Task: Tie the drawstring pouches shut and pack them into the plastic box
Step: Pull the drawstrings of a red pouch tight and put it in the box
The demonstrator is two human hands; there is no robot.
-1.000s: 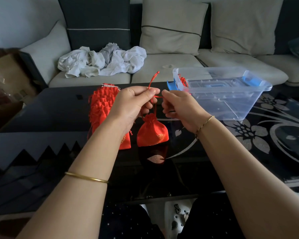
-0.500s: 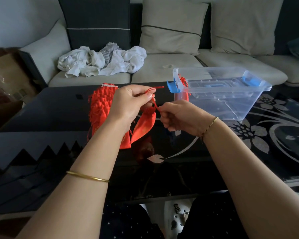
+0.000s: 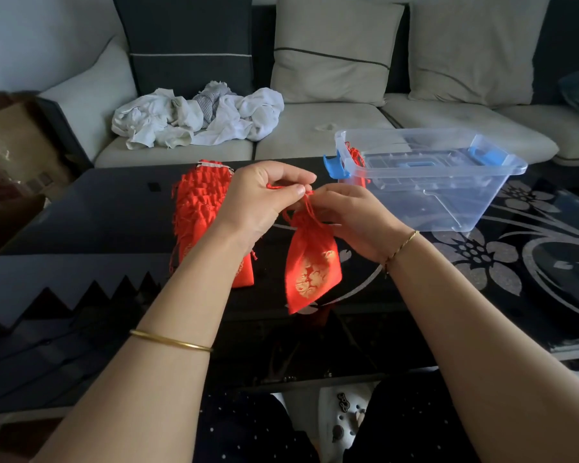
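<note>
A red drawstring pouch (image 3: 313, 265) with a gold pattern hangs over the dark table, its neck gathered. My left hand (image 3: 264, 198) pinches the red drawstring (image 3: 306, 203) above the pouch. My right hand (image 3: 351, 212) holds the same cord right beside it, fingers curled. A stack of red pouches (image 3: 199, 208) lies on the table behind my left hand. The clear plastic box (image 3: 448, 195) with blue latches stands to the right, with a red pouch (image 3: 356, 158) at its near left corner.
The glossy black table (image 3: 532, 262) has a white flower pattern on its right side. A grey sofa with cushions runs behind it, with crumpled white cloths (image 3: 198, 116) on the seat. A cardboard box (image 3: 14, 152) stands at far left.
The pouch swung from tilted under my left hand to hanging upright in front, gold pattern showing. Both hands came closer together over its neck.
</note>
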